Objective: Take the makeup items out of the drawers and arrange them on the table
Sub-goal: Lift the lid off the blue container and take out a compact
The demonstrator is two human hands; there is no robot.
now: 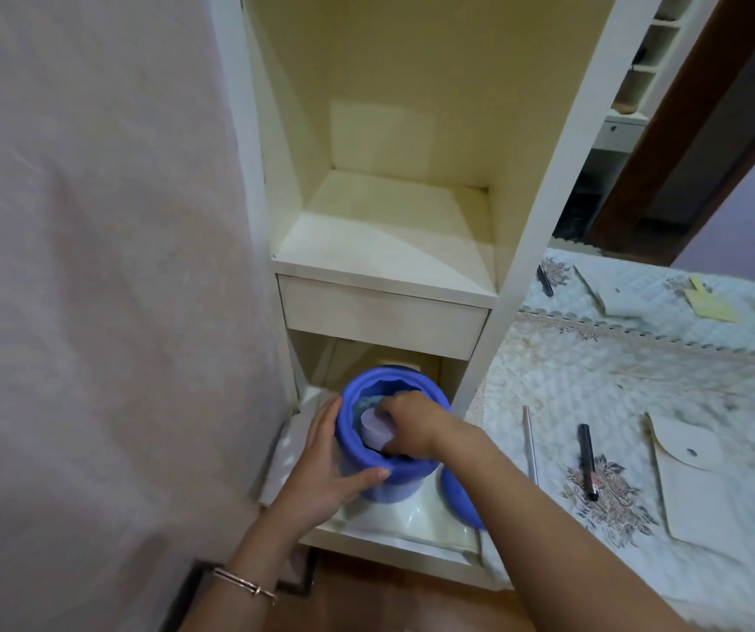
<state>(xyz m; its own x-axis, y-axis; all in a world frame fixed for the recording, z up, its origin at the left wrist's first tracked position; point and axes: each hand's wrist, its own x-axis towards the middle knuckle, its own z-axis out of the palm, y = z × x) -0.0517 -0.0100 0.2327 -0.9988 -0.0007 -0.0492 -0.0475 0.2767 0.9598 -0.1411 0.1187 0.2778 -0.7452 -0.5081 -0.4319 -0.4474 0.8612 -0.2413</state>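
The left hand [321, 463] is wrapped around the near side of a blue tub [389, 431], fingers curled against its wall and thumb along its rim, steadying it. The right hand [412, 426] reaches down into the mouth of the tub, its fingers closed on a pale lilac jar [375, 428] that sits inside. A thin bracelet [245, 586] circles the left wrist. The tub stands in the pulled-out lower drawer [412, 526] of a cream shelf unit [389, 221], and its blue lid [457, 494] leans just to the right of the tub, partly hidden by the right forearm. Above the tub, a second drawer [385, 317] is shut. To the right of the tub lies the desk [686, 367] with its quilted floral cover, carrying a slim pink pencil [530, 444], a dark pen-like tube [587, 463], a cream pouch [695, 481], and farther back another dark pencil [545, 280].
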